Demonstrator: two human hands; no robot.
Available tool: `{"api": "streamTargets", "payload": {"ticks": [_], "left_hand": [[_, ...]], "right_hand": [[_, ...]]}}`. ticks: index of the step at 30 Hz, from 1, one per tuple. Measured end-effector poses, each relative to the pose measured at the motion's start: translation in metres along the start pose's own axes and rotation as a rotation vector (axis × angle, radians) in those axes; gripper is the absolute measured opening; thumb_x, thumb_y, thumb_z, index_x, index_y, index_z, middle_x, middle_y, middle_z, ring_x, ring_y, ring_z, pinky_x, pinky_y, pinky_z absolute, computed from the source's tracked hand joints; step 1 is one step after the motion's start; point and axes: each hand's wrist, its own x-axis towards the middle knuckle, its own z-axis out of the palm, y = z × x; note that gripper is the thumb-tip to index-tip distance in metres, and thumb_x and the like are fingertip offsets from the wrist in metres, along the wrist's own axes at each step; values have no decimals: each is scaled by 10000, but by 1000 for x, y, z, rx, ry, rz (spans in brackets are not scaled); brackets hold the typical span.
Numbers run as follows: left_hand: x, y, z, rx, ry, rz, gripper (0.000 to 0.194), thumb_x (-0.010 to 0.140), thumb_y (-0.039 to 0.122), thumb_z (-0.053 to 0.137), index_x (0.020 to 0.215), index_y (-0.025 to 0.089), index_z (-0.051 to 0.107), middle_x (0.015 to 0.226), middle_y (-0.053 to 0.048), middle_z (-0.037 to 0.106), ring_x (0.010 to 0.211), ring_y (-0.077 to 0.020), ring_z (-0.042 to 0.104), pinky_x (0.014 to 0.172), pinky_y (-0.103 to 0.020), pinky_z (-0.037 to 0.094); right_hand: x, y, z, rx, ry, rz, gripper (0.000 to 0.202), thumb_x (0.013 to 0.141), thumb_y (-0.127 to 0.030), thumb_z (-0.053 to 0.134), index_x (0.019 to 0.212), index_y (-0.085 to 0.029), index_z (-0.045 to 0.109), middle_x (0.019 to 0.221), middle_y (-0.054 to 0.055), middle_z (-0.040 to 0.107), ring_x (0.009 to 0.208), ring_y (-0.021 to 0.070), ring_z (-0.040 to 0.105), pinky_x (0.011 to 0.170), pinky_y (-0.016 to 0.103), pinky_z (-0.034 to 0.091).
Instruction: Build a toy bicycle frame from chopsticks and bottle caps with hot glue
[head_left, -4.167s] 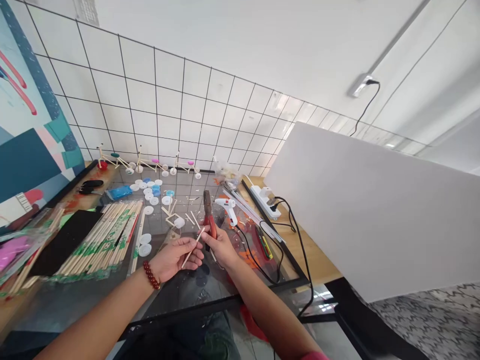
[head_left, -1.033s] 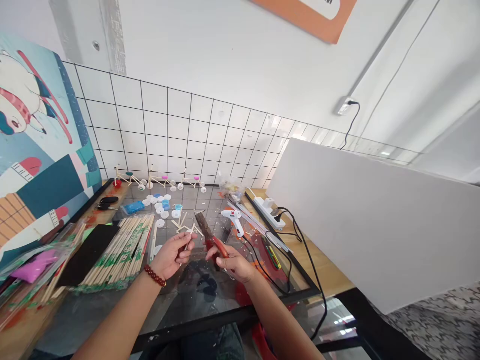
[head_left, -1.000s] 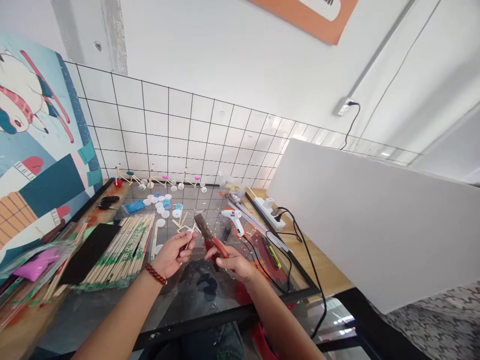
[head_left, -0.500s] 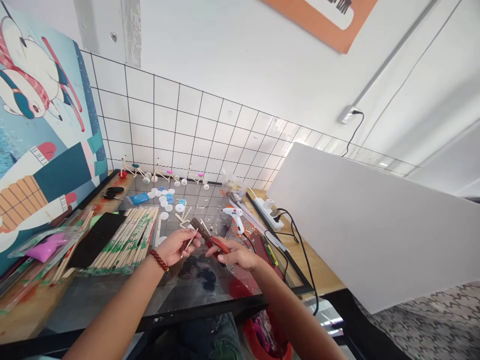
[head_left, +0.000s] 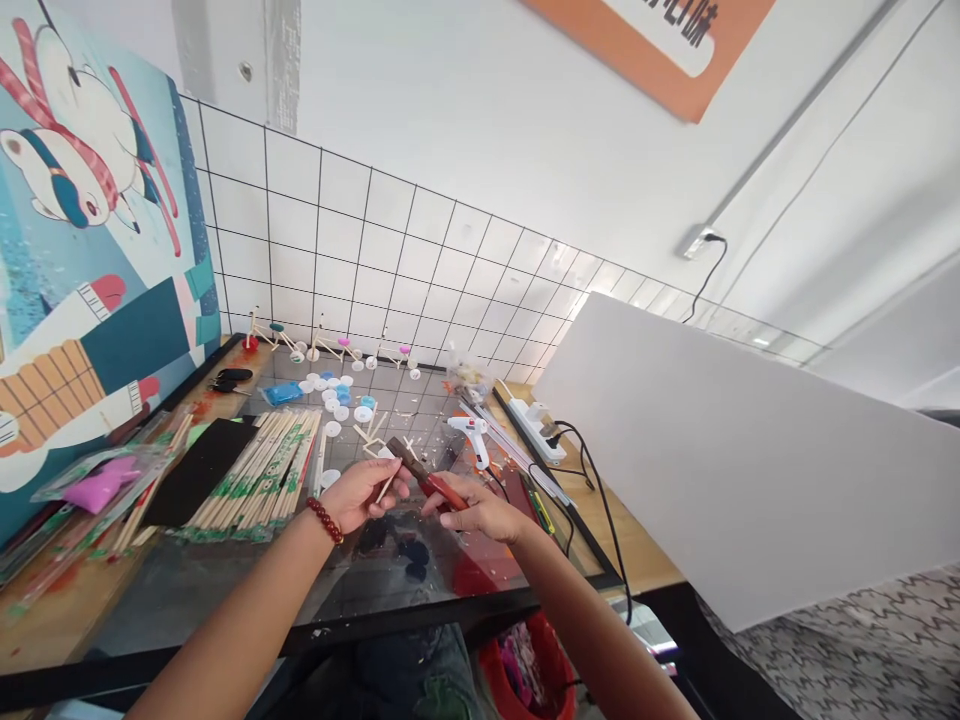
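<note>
A short wooden stick (head_left: 385, 489) is pinched in the fingers of my left hand (head_left: 361, 497), which has a dark red bead bracelet on its wrist. My right hand (head_left: 486, 510) is wrapped round the red handles of a pair of pliers (head_left: 412, 463). The dark jaws of the pliers are at the upper end of the stick, by my left fingertips. Whether they bite on the wood I cannot tell. Just beyond my left hand lie cut stick pieces (head_left: 367, 440) and several white and blue bottle caps (head_left: 333, 429).
Wrapped chopsticks (head_left: 255, 475) and a black sheet (head_left: 199, 470) lie left. A glue gun (head_left: 469, 432), a power strip (head_left: 531, 425) with cables and a utility knife (head_left: 541, 512) are right. Small stick-and-cap models (head_left: 360, 358) line the back by the wire grid. A red bin (head_left: 491, 665) stands below.
The view has shifted slightly, so the scene sits a little differently in the picture. Both hands keep the same grips, with the pliers still at the stick.
</note>
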Motion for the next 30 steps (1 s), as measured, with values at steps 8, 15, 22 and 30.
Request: {"api": "streamTargets", "payload": {"ticks": [8, 15, 22, 30], "left_hand": [[-2, -1, 3, -18, -20, 32, 156, 842, 248, 717, 852, 96, 687, 619, -24, 642, 396, -48, 488, 339, -123, 286], [-1, -1, 4, -14, -11, -20, 151, 938, 198, 587, 876, 87, 669, 686, -110, 726, 538, -158, 697, 438, -189, 514], [-1, -2, 4, -9, -11, -42, 180, 959, 203, 558, 878, 82, 664, 731, -136, 754, 590, -186, 736, 481, -219, 567], [-1, -5, 5, 27, -1, -48, 180, 957, 186, 555, 856, 87, 666, 709, -129, 747, 563, -175, 720, 467, -213, 543]], "right_hand": [[-2, 16, 0, 208, 40, 79, 581, 669, -476, 821, 1174, -200, 744, 1035, 39, 607, 800, 143, 463, 694, 251, 354], [-4, 18, 3, 202, 5, 54, 586, 676, -460, 829, 1193, -198, 742, 1014, 31, 663, 904, 179, 530, 879, 317, 396], [-6, 18, 2, 124, 8, 18, 514, 698, -433, 822, 1158, -212, 759, 1215, 65, 650, 1120, 259, 542, 1050, 413, 364], [-8, 15, 0, -40, -9, -10, 427, 724, -397, 787, 1111, -217, 773, 1227, 57, 622, 1117, 261, 556, 1079, 426, 348]]}}
